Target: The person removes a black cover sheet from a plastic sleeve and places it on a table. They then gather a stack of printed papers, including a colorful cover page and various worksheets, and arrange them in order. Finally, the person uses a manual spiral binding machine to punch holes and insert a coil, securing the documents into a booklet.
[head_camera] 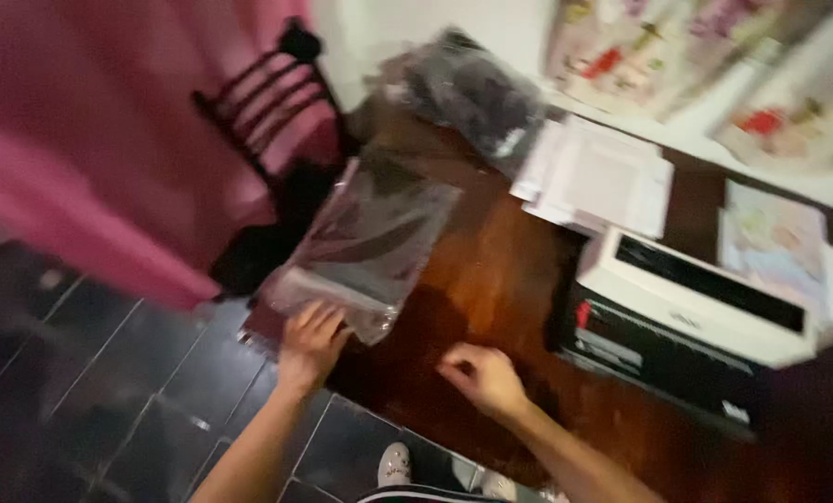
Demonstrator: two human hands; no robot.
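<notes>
Lying lengthwise, clear plastic bag [365,247] away from left hand [309,340]

Glossy clear plastic bag [365,247] lies on polished wooden table [491,279].

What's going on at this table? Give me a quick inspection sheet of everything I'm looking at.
Surface: dark reddish wooden table, picture blurred.
Job's things: clear plastic bag lying flat at the table's edge.
Clutter: white and black printer; stack of white papers; dark bundle wrapped in plastic at the far end.
Grippers: left hand rests on the bag's near edge; right hand loosely curled on the wood, holding nothing that shows.
Cables: nothing seen.
Surroundings: dark chair, pink curtain, dark tiled floor, white shoes below.
</notes>
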